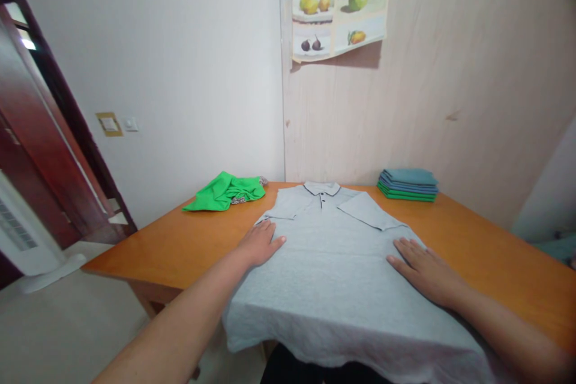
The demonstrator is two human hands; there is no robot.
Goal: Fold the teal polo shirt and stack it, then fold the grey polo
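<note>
A light grey polo shirt (333, 270) lies face up and spread out, its dark-edged collar at the far side and its hem hanging over the table's near edge. Both short sleeves are laid inward at an angle. My left hand (260, 244) rests flat on the shirt's left side, just below the sleeve, fingers stretched out. On the opposite side, my right hand (425, 270) lies flat on the cloth near its right edge, fingers extended. Neither hand grips anything.
The shirt covers the middle of an orange-brown wooden table (193, 252). A crumpled bright green garment (225, 192) lies at the back left. At the back right sits a stack of folded blue and green clothes (407, 185). A wall stands directly behind the table.
</note>
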